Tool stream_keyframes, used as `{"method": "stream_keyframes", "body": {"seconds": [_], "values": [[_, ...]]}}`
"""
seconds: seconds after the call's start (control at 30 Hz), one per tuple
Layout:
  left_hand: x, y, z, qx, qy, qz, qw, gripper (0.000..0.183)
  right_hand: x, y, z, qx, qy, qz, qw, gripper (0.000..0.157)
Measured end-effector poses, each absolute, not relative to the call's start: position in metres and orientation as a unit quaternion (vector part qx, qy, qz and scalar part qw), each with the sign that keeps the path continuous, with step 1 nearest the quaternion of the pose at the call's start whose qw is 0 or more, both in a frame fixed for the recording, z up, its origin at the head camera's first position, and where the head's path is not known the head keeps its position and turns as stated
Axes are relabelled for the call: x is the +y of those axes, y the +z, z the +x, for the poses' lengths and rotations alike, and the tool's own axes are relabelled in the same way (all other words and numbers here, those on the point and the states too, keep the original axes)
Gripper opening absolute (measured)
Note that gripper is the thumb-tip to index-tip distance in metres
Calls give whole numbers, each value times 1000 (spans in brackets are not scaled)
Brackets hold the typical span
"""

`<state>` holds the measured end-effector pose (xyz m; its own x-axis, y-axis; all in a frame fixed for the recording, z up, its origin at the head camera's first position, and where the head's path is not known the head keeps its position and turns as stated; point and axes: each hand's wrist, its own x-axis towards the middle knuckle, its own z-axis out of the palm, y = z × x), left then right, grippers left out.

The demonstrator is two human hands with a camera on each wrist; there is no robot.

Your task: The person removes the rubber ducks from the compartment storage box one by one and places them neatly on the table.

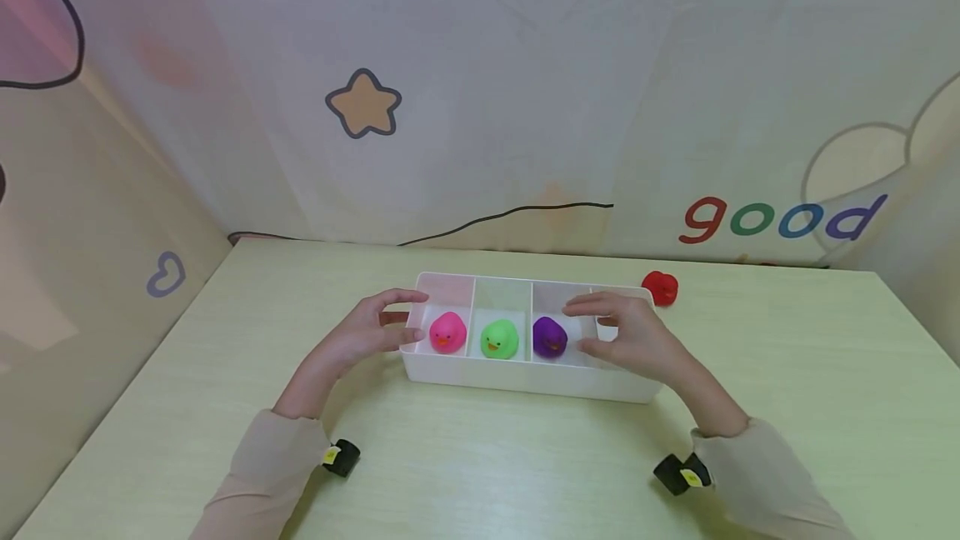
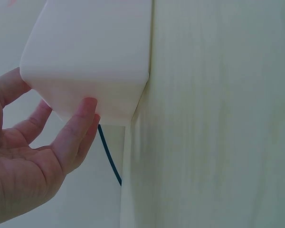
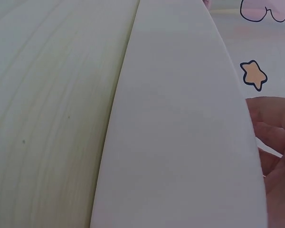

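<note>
Between left hand (image 1: 371, 325) and right hand (image 1: 633, 338): one white box (image 1: 525, 375), four compartments in a row. Contents, left to right: pink duck (image 1: 447, 332), green duck (image 1: 499, 340), purple duck (image 1: 550, 337); fourth compartment largely covered by the right hand. Left hand: thumb and fingers spread wide at the box's left end, fingertips against its end wall. Right hand: thumb and forefinger wide apart, holding nothing visible, just right of the purple duck. Beyond the box's far right corner: red object (image 1: 661, 288), on pale table (image 1: 465, 457).
</note>
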<state>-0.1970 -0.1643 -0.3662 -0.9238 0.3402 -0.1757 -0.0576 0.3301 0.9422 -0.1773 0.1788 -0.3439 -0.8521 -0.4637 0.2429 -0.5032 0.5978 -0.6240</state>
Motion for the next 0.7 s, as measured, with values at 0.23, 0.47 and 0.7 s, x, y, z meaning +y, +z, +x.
{"method": "stream_keyframes", "body": {"seconds": [0.23,0.47,0.7], "values": [[-164,-366,-197,798,570,87,174,52,164,-345,-180,-915,295,274,13,33],[-164,-366,-197,792,578,94,175,52,152,-347,-183,-926,263,270,-21,30],[-165,-366,-197,793,577,93,172,52,145,-351,-189,-933,238,268,-29,30]]}}
